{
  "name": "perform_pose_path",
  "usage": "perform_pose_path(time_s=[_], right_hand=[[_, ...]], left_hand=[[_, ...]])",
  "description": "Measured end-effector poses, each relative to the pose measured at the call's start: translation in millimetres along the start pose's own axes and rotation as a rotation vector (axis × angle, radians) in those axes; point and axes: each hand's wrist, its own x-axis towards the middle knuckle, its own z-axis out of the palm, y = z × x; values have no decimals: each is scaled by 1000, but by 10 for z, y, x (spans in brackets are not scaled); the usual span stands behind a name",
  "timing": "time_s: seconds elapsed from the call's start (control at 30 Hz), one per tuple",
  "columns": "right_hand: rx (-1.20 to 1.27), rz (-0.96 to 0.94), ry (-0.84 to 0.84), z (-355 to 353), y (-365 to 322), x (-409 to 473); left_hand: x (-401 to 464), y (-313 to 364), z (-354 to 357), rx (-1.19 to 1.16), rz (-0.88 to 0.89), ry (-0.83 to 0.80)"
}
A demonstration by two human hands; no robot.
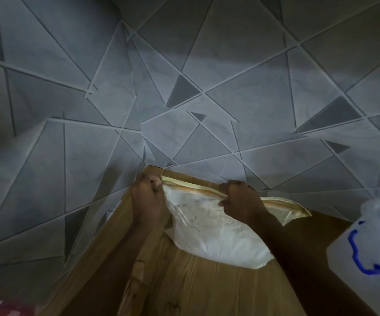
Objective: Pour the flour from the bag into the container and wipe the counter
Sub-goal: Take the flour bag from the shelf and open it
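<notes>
Both hands are at the top of the bag. The left hand pinches the left end of its yellow zip strip, fingers curled tight on it, while the right hand grips the same strip further right. The clear flour bag, well filled, rests on the wooden counter near its far left corner. The translucent container, marked in blue, stands at the right edge, apart from the bag. This looks like step 1: opening the seal. Next, the 2 hands would likely pull the strip apart, then lift the bag toward the container.
</notes>
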Motion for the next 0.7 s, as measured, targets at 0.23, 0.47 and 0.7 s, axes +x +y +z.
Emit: perform_pose_path(time_s=[0.23, 0.47, 0.7], right_hand=[[12, 9, -87, 113, -289, 190], [-46, -55, -20, 240, -267, 205], [-135, -82, 109, 414, -229, 153]], left_hand=[[36, -173, 41, -213, -3, -46], [-98, -508, 171, -517, -235, -196], [-347, -1039, 600, -201, -533, -499]])
